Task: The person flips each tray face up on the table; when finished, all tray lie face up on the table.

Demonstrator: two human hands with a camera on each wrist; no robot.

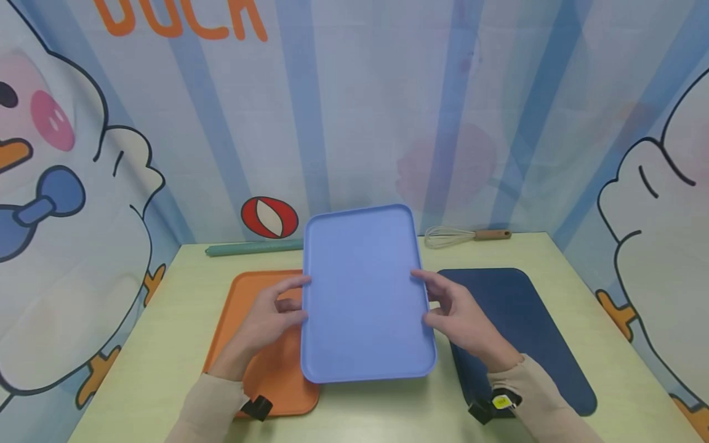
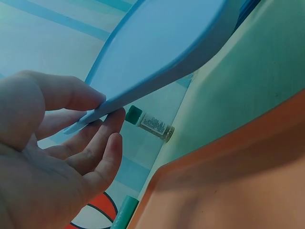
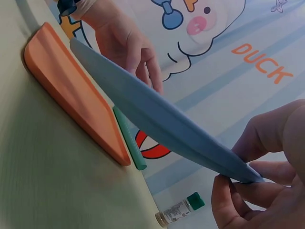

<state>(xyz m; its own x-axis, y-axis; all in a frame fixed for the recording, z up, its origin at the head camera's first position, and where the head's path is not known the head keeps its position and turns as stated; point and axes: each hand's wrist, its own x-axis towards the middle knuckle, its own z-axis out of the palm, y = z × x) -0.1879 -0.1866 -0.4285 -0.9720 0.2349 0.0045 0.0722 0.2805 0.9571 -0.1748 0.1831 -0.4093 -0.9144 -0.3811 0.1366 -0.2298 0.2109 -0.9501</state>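
A light blue tray is held up above the table, tilted, between both hands. My left hand pinches its left edge, thumb on one face and fingers behind, as the left wrist view shows at the tray and hand. On the opposite edge, my right hand grips with thumb and fingers; in the right wrist view this hand pinches the tray's end. An orange tray lies under the left side, and a dark blue tray lies at the right.
Along the table's back edge lie a green rod and a whisk with a wooden handle. A small jar with a green lid stands at the back, hidden behind the blue tray in the head view. A printed curtain surrounds the table.
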